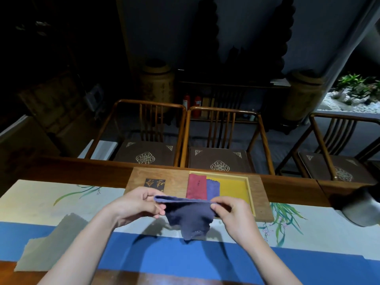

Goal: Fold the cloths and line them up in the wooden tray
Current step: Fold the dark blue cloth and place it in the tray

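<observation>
I hold a dark blue cloth (188, 217) in the air above the table, doubled over along its top edge. My left hand (136, 204) pinches its left corner and my right hand (228, 210) pinches its right corner; the rest hangs down. Behind it lies the wooden tray (260, 194) with a yellow floor. A folded red cloth (196, 187) lies at the tray's left end, and a folded purple-blue cloth (213, 189) lies right beside it. A grey cloth (51, 241) lies flat on the table at the left.
A painted runner (61, 202) with a blue band covers the wooden table. Three wooden chairs stand behind the far table edge. A dark rounded object (362, 208) sits at the right edge. The tray's left part carries a dark plaque (155, 184).
</observation>
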